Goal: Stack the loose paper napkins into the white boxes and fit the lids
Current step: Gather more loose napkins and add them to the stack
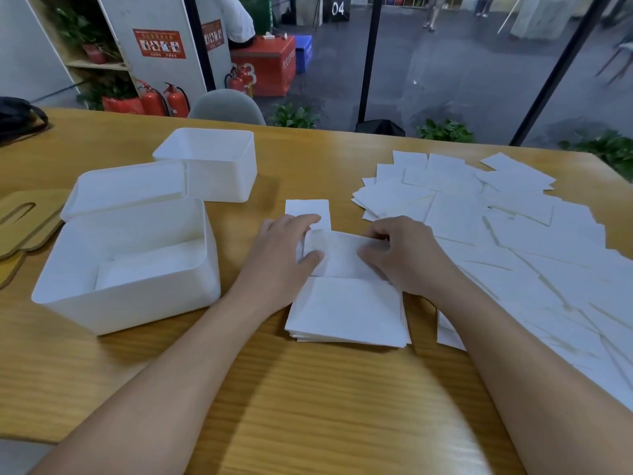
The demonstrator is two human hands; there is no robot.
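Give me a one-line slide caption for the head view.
Both hands, left hand and right hand, fold a napkin over a small stack beside three open white boxes.

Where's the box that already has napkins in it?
In the head view, the nearest white box sits left of the left hand, napkins on its floor, with two more boxes just behind it.

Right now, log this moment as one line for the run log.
left hand and right hand: folding napkin on napkin stack | near box: partly filled | lids: off
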